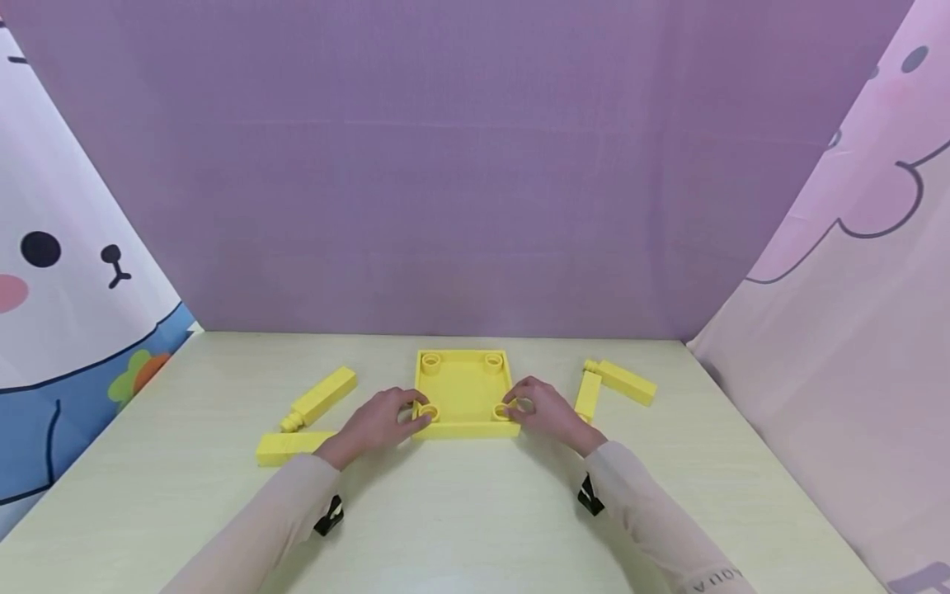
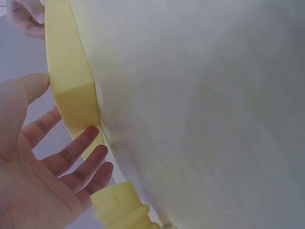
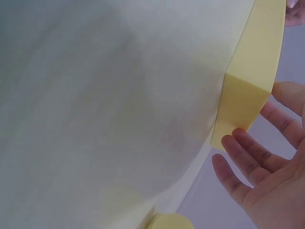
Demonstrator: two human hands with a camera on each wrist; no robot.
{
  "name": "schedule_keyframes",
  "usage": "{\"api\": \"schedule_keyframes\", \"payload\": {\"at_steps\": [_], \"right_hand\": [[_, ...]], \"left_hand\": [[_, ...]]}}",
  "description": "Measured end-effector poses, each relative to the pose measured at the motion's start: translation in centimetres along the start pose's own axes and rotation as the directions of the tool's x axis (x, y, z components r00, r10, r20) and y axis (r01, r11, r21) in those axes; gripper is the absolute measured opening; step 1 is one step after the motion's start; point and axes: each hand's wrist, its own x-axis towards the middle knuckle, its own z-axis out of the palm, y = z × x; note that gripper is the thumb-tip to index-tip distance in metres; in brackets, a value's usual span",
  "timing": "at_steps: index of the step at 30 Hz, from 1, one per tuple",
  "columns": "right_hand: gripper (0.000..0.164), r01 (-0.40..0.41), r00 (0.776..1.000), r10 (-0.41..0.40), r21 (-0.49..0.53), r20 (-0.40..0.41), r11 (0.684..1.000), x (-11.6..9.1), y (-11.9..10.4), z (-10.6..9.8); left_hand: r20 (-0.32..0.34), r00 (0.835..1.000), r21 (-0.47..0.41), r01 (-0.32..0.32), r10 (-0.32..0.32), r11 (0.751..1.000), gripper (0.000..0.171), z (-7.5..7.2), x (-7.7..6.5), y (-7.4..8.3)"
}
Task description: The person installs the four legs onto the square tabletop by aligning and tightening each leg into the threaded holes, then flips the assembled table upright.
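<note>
A yellow square plastic panel (image 1: 463, 386) lies on the table with its raised rim upward and a round socket in each corner. My left hand (image 1: 382, 419) holds its near left corner, thumb at the front edge and index finger over the rim by the socket. In the left wrist view, the other fingers (image 2: 78, 148) spread along the panel's side wall (image 2: 71, 52). At the near right corner, my right hand (image 1: 547, 410) grips the rim in the same way. Its lower fingers (image 3: 245, 155) lie beside the side wall (image 3: 248, 67) in the right wrist view.
Left of the panel are two yellow square legs, one with a threaded end (image 1: 319, 400) and one (image 1: 292, 446) partly behind my left wrist. Two more legs lie at the right, one angled (image 1: 627, 383) and one upright in view (image 1: 588, 394). A purple backdrop (image 1: 445, 206) closes the table's far edge.
</note>
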Motion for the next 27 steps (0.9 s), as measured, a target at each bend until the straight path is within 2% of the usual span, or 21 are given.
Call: {"api": "schedule_keyframes", "payload": {"at_steps": [16,27], "right_hand": [[0.018,0.013,1.0,-0.013,0.004,0.013,1.0,-1.2,-0.3,-0.1],[0.02,0.045,0.999,-0.044,-0.052,0.018,0.998,-1.9,-0.9,-0.3]], "left_hand": [[-0.001,0.998,-0.005,-0.057,0.057,0.998,0.032,-0.2,-1.2,0.5],[-0.005,0.996,0.004,-0.089,0.089,0.996,0.033,-0.2,-1.8,0.7]]}}
